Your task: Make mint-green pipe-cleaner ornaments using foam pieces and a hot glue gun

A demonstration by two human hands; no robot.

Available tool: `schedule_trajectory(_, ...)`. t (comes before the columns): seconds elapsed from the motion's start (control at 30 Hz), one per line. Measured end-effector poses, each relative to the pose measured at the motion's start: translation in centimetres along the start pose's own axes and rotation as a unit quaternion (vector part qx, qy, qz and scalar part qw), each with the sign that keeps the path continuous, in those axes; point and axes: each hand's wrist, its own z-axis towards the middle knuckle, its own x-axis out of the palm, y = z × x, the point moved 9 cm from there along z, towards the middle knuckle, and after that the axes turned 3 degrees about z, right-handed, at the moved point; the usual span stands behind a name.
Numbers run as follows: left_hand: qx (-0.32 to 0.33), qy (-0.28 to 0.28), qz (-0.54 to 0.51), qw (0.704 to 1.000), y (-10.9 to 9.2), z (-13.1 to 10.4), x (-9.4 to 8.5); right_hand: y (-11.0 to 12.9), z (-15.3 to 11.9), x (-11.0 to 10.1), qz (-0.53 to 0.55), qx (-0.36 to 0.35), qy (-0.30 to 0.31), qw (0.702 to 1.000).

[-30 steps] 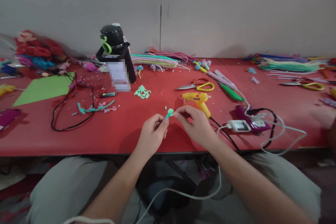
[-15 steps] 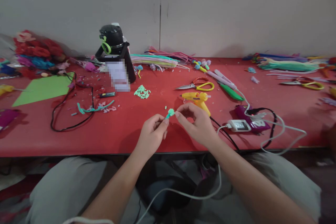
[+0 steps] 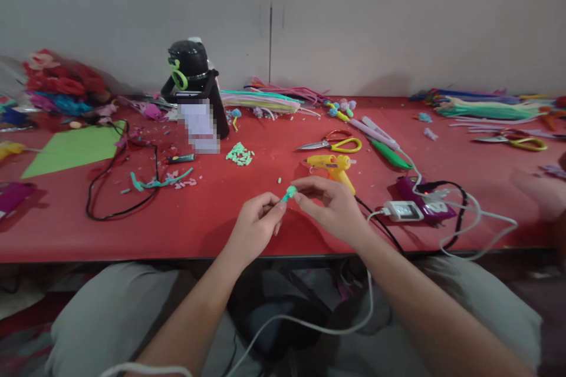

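Observation:
My left hand (image 3: pixel 256 224) pinches the turquoise stem of a small pipe-cleaner flower (image 3: pixel 291 191) between thumb and fingers. Its pale green, fuzzy head points up and to the right. My right hand (image 3: pixel 333 206) has its thumb and forefinger closed around that head, partly covering it. Just beyond my hands lies a single pale green bit (image 3: pixel 279 180). Farther off to the left is a pile of the same short green pieces (image 3: pixel 240 154). A yellow glue gun (image 3: pixel 329 162) rests behind my right hand, with red-and-yellow scissors (image 3: pixel 331 142) behind it.
A black bottle (image 3: pixel 216 112) with a phone against it stands back left. Bundles of pipe cleaners (image 3: pixel 265 101) lie along the wall. On the right are a purple power strip (image 3: pixel 435 210), white cables and second scissors (image 3: pixel 508 140). Another person's blurred hand (image 3: pixel 537 188) reaches in at the right edge.
My right thumb and forefinger have moved in over the flower's head, which sits slightly farther right. Another person's hand has come in at the right edge.

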Motion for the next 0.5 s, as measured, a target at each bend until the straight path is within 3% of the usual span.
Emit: schedule_trajectory(0.5, 0.075, -0.061, 0.183, 0.978, -1.5, 0.0, -1.9, -0.2, 0.0, 0.1, -0.021, 0.015, 0.013, 1.0)
